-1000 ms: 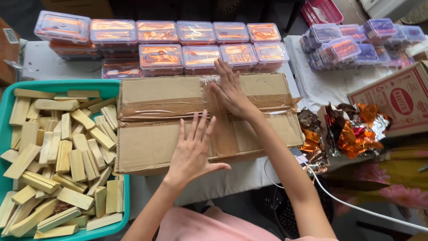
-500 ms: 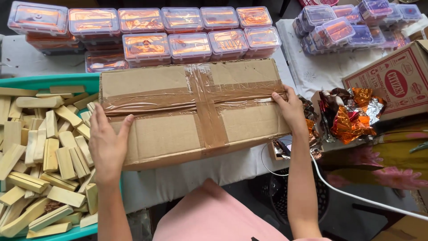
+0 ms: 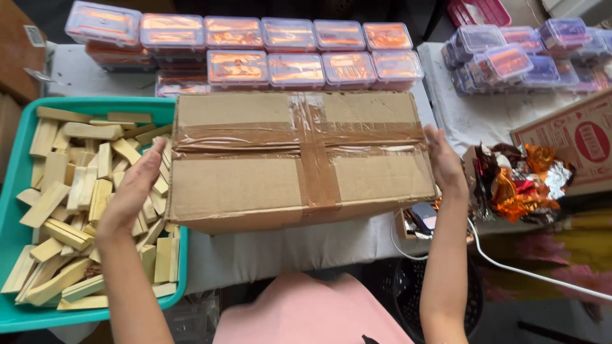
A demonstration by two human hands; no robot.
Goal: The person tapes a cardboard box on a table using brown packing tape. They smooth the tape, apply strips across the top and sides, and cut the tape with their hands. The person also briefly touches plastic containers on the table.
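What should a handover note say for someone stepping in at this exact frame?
Left hand: open, flat against the left end of the cardboard box.
Right hand: open, pressed on the box's right end.
Box: taped shut with brown tape in a cross, near edge jutting past the table edge, between the teal tub of wooden blocks and foil wrappers.
Done: flaps sealed.
Left: box not yet opened or moved off; clear lidded containers sit behind it.

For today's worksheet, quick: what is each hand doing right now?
Left hand: open, flat against the left end of the cardboard box.
Right hand: open, pressed on the box's right end.
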